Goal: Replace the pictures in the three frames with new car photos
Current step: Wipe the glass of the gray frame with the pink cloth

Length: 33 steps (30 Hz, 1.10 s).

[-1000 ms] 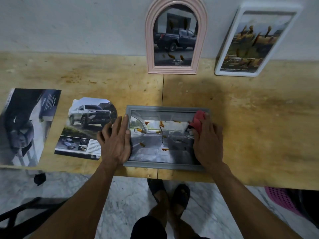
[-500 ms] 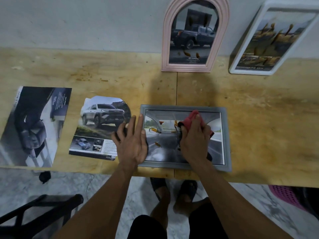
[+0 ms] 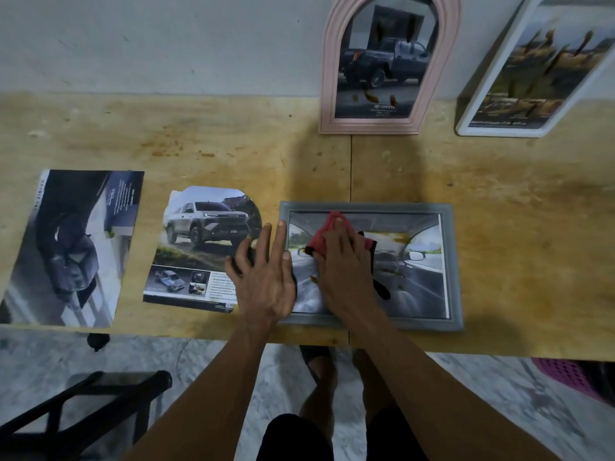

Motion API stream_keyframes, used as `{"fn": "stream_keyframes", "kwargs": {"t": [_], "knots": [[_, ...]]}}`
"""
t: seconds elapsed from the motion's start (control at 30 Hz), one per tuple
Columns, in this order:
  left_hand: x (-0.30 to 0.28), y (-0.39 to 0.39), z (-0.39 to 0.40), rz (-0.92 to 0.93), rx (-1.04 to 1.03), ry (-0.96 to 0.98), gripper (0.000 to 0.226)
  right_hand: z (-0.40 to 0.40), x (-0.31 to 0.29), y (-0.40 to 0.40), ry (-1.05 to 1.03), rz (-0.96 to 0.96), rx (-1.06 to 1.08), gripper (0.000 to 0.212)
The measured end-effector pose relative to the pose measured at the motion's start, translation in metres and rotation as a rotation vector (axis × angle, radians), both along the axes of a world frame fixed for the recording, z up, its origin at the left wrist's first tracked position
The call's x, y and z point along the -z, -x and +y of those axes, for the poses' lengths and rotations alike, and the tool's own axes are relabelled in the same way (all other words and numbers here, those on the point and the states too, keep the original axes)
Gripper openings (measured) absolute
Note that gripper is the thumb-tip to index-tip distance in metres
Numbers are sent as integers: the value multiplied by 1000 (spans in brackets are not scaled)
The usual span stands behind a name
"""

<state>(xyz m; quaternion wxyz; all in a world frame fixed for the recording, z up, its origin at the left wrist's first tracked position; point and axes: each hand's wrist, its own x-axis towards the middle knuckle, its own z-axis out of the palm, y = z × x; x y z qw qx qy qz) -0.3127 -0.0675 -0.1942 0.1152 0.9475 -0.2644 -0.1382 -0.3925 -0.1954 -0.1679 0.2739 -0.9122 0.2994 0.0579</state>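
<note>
On table edge (image 3: 499, 341), grey frame (image 3: 452, 261) holds car-interior photo (image 3: 419, 281); right hand (image 3: 346, 271) presses red cloth (image 3: 324, 234), left hand (image 3: 266, 277) flat, grip wide.

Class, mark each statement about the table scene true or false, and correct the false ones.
1. The right hand presses a red cloth on the grey frame. True.
2. The left hand grips a pen. False: it lies flat at the frame's left edge.
3. The pink arched frame leans against the wall. True.
4. The grey frame stands upright. False: it lies flat on the table.
5. Two loose car prints lie left of the grey frame. True.
</note>
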Motion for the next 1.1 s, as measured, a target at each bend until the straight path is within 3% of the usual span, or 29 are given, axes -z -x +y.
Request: {"fn": "stream_keyframes", "kwargs": {"t": [0.13,0.33,0.53,0.63,0.7,0.97,1.1], "knots": [[1,0,-1,3,-16,22,54,0,3,-1,26,-19,-159,54],[5,0,1,5,-37,31,54,8,-2,16,-10,-65,-339,66],[2,-2,1,22,-26,33,53,13,0,42,-1,-104,-438,49],[1,-3,2,41,-7,29,53,17,-2,55,-33,-84,-476,29],[0,-3,2,42,1,24,52,18,-6,63,-77,-71,-479,22],[2,4,-3,-13,-54,29,52,-1,-31,76,-294,70,-386,25],[2,11,-8,-28,-138,46,51,-33,-45,56,-334,-218,-83,20]]}}
